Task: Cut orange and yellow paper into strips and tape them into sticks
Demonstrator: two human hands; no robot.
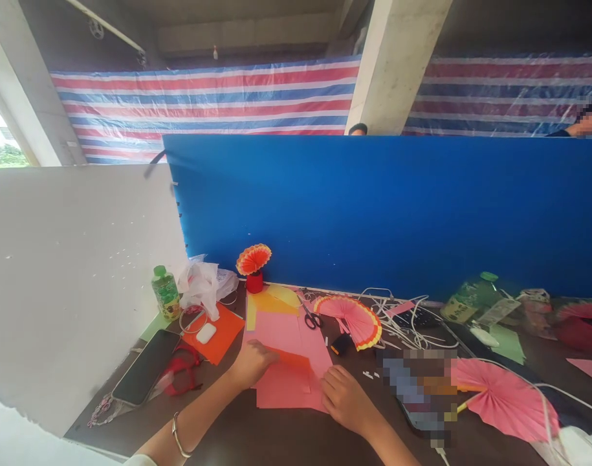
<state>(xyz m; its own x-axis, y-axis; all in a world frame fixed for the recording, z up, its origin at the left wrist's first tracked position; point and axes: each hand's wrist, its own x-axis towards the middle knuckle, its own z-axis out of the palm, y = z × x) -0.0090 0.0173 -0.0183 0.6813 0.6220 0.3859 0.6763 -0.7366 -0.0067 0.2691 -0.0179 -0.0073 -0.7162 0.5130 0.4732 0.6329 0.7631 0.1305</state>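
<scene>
My left hand, with a bangle on its wrist, is closed on the left edge of an orange-red sheet of paper. This sheet is slightly bent along its upper edge. Across from it, my right hand has its fingers curled at the sheet's right side, pinching the paper edge; the thumb is partly hidden. Larger pink sheets lie under the held one on the dark table. Behind them are yellow paper and a pair of black-handled scissors. A pleated pink fan with a yellow-orange rim rests right of the scissors.
To the left are a phone, orange paper with a white earbud case, and a green-capped bottle. Several white cables, another pink fan and a large bottle are on the right. A blue partition stands behind.
</scene>
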